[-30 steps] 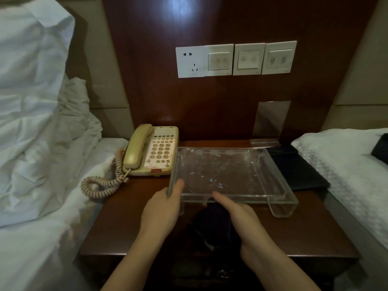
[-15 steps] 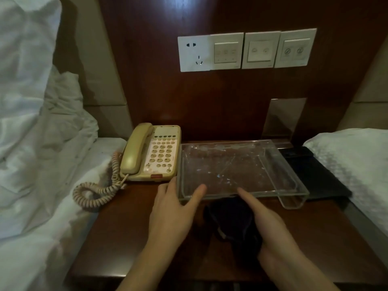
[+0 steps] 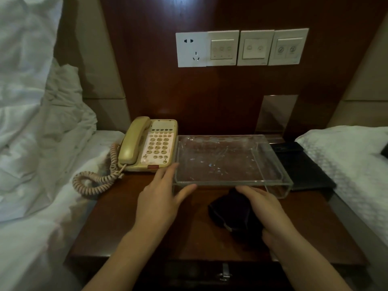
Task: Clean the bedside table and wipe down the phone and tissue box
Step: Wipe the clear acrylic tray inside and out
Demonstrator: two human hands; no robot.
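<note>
Half the dark cloth [image 3: 228, 211] hides under right hand [image 3: 273, 215].

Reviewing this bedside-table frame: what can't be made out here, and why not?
- Head view: the tissue box can't be identified.
- Right hand fingers: partly hidden behind the dark cloth it holds.
- Switch plates: symbols too small to read.
- Phone key labels: too small, dim.
- Black item right of the clear tray: too dark, seen partly through the tray wall.
- Drawer handle: in shadow.
</note>
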